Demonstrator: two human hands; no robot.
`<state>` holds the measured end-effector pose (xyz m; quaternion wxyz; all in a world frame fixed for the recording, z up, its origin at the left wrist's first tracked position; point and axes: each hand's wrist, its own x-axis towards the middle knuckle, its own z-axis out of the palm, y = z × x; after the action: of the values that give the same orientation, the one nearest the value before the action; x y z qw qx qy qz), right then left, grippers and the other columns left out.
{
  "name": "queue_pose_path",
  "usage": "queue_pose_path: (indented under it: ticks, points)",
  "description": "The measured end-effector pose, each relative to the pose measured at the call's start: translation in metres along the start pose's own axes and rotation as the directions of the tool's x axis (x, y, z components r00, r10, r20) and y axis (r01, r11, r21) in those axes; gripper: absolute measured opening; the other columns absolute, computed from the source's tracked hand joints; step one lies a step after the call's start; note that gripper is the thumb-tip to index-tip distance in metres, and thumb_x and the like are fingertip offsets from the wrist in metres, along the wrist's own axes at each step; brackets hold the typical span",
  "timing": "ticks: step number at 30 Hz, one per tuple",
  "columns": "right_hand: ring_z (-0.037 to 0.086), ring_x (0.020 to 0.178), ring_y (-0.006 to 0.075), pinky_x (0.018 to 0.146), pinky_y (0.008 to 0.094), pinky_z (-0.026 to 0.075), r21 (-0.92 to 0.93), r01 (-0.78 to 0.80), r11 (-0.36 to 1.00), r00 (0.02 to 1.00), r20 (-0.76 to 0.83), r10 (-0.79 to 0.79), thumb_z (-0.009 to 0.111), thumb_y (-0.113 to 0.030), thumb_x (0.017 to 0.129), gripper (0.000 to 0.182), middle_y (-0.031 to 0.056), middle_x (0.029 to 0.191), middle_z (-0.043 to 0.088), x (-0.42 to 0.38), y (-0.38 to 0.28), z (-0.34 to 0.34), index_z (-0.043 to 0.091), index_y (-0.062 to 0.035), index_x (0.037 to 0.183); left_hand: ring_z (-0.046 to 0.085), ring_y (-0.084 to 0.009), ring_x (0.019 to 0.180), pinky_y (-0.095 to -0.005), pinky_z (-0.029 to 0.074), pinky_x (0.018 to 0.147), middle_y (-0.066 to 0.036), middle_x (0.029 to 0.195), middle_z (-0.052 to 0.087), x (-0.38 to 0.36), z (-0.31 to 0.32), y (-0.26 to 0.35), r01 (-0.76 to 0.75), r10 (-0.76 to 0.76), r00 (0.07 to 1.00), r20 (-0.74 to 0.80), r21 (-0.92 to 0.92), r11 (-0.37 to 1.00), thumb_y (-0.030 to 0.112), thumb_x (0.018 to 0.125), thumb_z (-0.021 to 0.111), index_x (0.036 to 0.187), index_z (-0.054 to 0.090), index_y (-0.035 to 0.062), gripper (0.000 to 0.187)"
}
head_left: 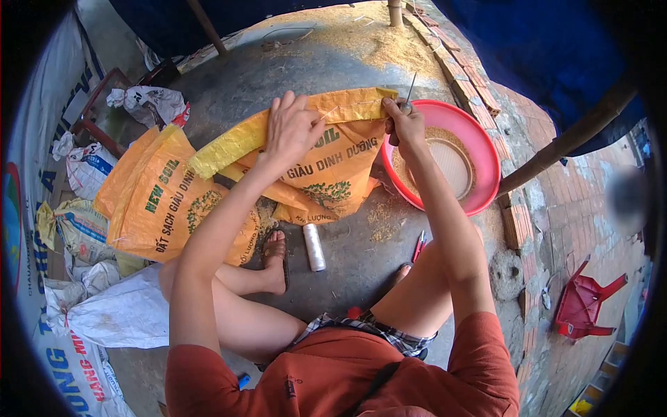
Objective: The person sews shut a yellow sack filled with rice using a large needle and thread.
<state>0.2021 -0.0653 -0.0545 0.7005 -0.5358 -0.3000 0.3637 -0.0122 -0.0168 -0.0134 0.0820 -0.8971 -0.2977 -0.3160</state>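
An orange "New Soil" sack (340, 163) hangs in front of me, its yellow-lined top edge folded over. My left hand (292, 132) grips that fold near its middle, fingers over the top. White stitching or thread (333, 111) runs along the fold beside my left fingers. At the sack's right corner my right hand (405, 124) is closed around an awl (410, 89), its thin metal spike pointing up and its handle mostly hidden. The same hand touches the sack's corner. A spool of white thread (314, 247) lies on the floor below the sack.
A pink basin (490, 156) with a round sieve and grain is right of the sack. More orange sacks (160, 201) and white bags (118, 309) lie left. Red-handled snips (419, 245) rest by my right foot. A red stool (589, 299) lies overturned at right.
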Motion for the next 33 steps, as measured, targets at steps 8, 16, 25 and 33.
queue_pose_path:
  ticks: [8,16,25,33]
  points:
    - [0.039,0.035,0.0093,0.030,0.0245,0.024,-0.008,-0.013,1.000,0.999,0.053,0.013,0.064,-0.019,0.082,0.019,0.0012,0.051,0.048,-0.009,0.001,-0.001,0.054,-0.0043,0.085,0.042,-0.0239,0.079,-0.0351,0.034,0.073,-0.007,0.074,0.046,-0.011,-0.016,-0.017,-0.074,0.075,0.996,0.049,-0.025,0.997,0.011,0.073,0.062,0.065,0.061,0.0019,0.012]
    - [0.041,0.039,0.0086,0.037,0.0233,0.031,0.020,0.009,1.000,0.998,0.068,-0.010,0.065,-0.018,0.081,0.017,0.0001,0.053,0.049,-0.011,0.003,-0.001,0.054,-0.0054,0.085,0.042,-0.0244,0.080,-0.0359,0.035,0.074,-0.008,0.075,0.046,-0.010,-0.018,-0.020,-0.096,0.094,0.993,0.071,0.022,0.995,0.009,0.072,0.059,0.060,0.057,0.0007,0.014]
    - [0.042,0.039,0.0090,0.035,0.0238,0.032,0.005,-0.014,1.000,1.000,-0.008,0.014,0.066,-0.018,0.080,0.020,0.0010,0.056,0.051,-0.001,0.007,-0.010,0.056,-0.0034,0.087,0.045,-0.0161,0.074,-0.0303,0.038,0.069,-0.004,0.070,0.051,0.011,-0.068,-0.038,0.185,-0.062,0.954,0.293,-0.414,0.891,0.016,0.075,0.063,0.063,0.058,0.0006,0.020]
    - [0.039,0.038,0.0074,0.035,0.0234,0.031,-0.041,0.017,0.999,0.998,-0.060,-0.019,0.065,-0.019,0.080,0.024,0.0004,0.058,0.050,-0.008,0.003,-0.008,0.058,-0.0016,0.095,0.051,-0.0151,0.079,-0.0292,0.038,0.075,-0.004,0.075,0.056,0.004,-0.138,-0.043,0.220,0.227,0.744,0.628,-0.551,0.805,0.018,0.074,0.068,0.069,0.061,0.0008,0.019]
